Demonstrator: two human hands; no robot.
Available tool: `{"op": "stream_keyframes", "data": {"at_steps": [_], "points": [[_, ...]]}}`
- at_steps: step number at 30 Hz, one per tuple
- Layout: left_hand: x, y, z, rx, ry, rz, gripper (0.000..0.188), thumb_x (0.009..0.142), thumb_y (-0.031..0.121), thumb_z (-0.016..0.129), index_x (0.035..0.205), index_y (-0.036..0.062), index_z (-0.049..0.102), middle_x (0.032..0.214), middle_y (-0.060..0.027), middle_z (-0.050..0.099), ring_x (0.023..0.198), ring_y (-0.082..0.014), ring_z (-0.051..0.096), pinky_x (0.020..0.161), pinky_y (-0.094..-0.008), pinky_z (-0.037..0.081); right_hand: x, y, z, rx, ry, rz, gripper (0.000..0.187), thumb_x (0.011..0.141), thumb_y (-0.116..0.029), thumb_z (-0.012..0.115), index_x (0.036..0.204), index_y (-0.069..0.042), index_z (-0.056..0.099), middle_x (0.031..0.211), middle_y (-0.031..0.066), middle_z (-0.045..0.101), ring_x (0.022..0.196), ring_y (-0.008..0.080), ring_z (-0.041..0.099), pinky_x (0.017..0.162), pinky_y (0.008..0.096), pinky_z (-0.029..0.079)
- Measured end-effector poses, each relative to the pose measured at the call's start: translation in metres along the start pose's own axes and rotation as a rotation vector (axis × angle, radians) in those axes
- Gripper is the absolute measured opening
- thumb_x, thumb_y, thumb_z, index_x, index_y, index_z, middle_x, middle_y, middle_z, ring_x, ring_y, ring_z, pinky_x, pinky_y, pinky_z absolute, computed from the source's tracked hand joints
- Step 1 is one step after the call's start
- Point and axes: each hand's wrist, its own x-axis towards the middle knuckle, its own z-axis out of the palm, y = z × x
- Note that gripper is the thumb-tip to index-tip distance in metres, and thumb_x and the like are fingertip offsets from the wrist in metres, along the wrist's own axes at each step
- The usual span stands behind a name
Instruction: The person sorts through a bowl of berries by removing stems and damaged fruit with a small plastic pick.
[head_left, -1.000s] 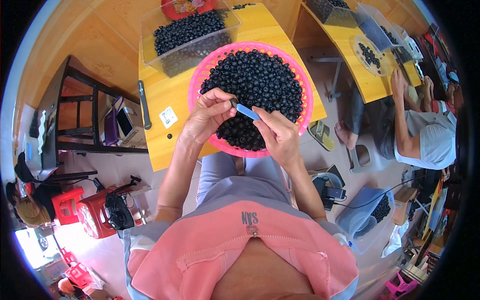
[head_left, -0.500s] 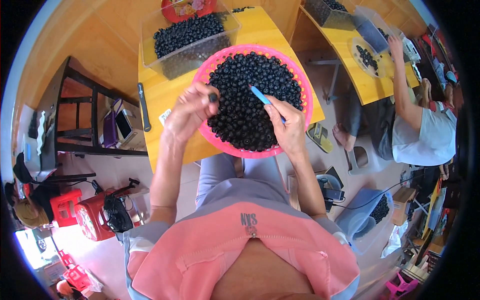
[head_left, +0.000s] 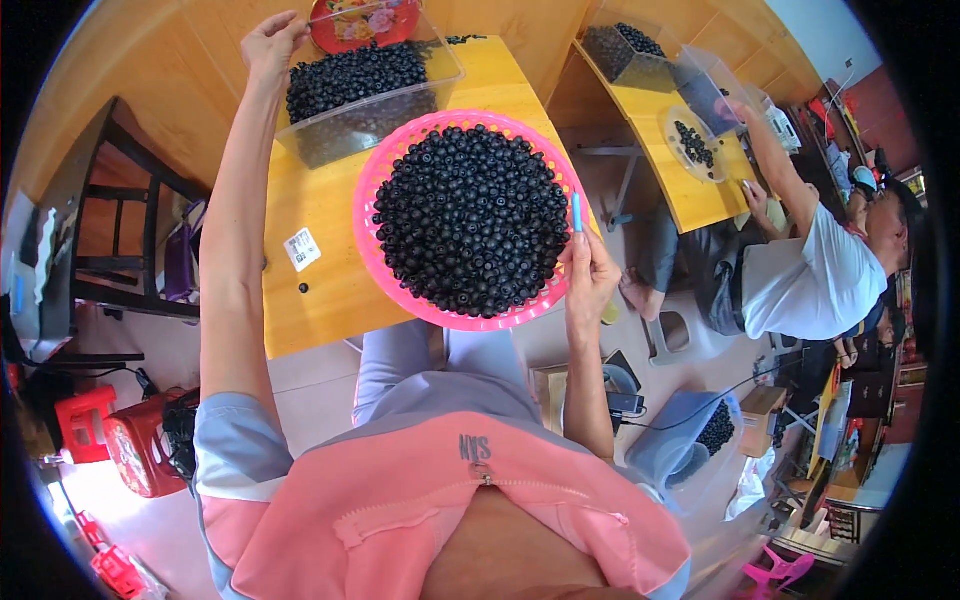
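A pink basket (head_left: 362, 232) on the yellow table (head_left: 310, 325) is heaped with dark round beads (head_left: 470, 220). At its right rim, my right hand (head_left: 592, 275) grips a slim light-blue pen-like tool (head_left: 577, 213), held upright. My left hand (head_left: 273, 42) is stretched to the far left, by the back corner of a clear plastic bin (head_left: 350, 140) full of similar dark beads. Its fingers are bent together; whatever they hold, if anything, is too small to make out. One loose bead (head_left: 303, 288) lies near a white label (head_left: 302, 250) on the table.
Behind the clear bin leans a red floral tray (head_left: 365, 22). At the right, another person (head_left: 820, 270) works at a second yellow table (head_left: 700, 205) with a plate of beads (head_left: 690, 145). A black chair (head_left: 125, 220) stands left. A translucent blue tub (head_left: 680, 435) sits on the floor.
My left hand has swung from above the basket, where it pinched a dark bead, to the far left past the bin. My right hand has drawn back to the basket's right rim with the tool.
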Motion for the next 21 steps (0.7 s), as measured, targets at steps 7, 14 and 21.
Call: {"op": "stream_keyframes", "data": {"at_steps": [7, 14, 21], "points": [[-0.124, 0.008, 0.071, 0.231, -0.355, 0.085, 0.023, 0.072, 0.006, 0.066, 0.095, 0.0034, 0.069, 0.081, -0.0046, 0.068, 0.069, -0.0106, 0.062, 0.064, -0.0249, 0.050, -0.001, 0.009, 0.002, -0.048, 0.037, -0.026, 0.026, 0.092, -0.015, 0.055, 0.111, 0.000, 0.063, 0.064, -0.0014, 0.054, 0.057, 0.0040, 0.048, 0.050, 0.0190, 0.038], [-0.244, -0.037, 0.127, 0.774, -0.825, 0.358, 0.022, 0.068, 0.008, 0.073, 0.087, 0.0011, 0.064, 0.083, -0.0149, 0.061, 0.082, -0.0321, 0.061, 0.073, -0.0389, 0.049, -0.002, 0.009, 0.008, -0.178, 0.046, -0.122, 0.026, 0.091, -0.014, 0.056, 0.111, 0.000, 0.063, 0.063, 0.0004, 0.054, 0.057, 0.0056, 0.049, 0.052, 0.0210, 0.041], [-0.251, -0.037, 0.129, 0.794, -0.827, 0.343, 0.016, 0.068, 0.001, 0.067, 0.081, 0.0015, 0.058, 0.085, -0.0156, 0.057, 0.087, -0.0352, 0.058, 0.074, -0.0432, 0.047, -0.004, 0.002, 0.010, -0.193, 0.050, -0.182, 0.026, 0.091, -0.015, 0.056, 0.111, 0.000, 0.063, 0.063, -0.0021, 0.053, 0.058, 0.0040, 0.047, 0.051, 0.0193, 0.037]]}}
